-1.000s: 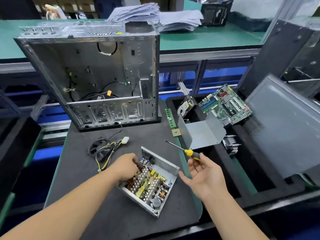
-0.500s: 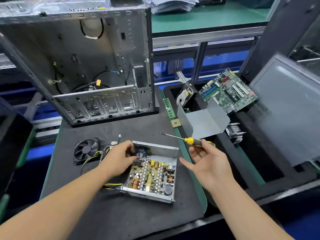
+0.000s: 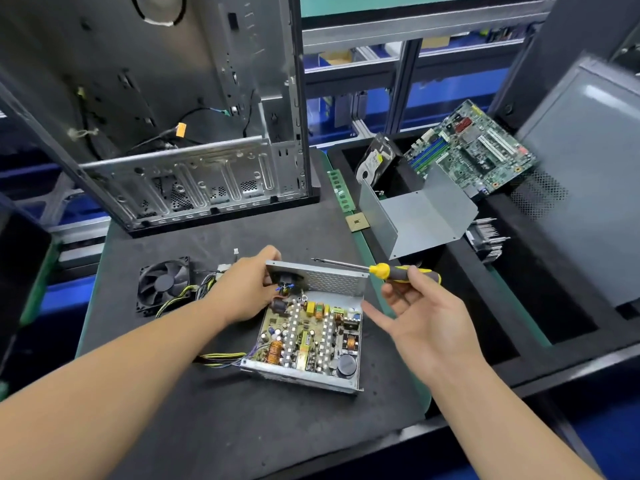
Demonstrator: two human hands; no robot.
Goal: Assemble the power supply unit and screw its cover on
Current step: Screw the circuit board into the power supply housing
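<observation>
PSU (image 3: 311, 341) — left hand (image 3: 242, 292) grips its corner.

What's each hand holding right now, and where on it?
Right hand holds the screwdriver by its handle. Left hand grips the power supply unit at its far left corner.

Hands (image 3: 242, 289) at open power supply (image 3: 311, 344)

We're squaring up the PSU (image 3: 311, 327) on the mat w/ our left hand (image 3: 247, 289); it was skewed 1 s ago. Right hand (image 3: 420, 313) is now lifting the screwdriver (image 3: 388, 270) at frame centre-right. Fan (image 3: 162, 285) is coming clear of the cables, centre-left.
</observation>
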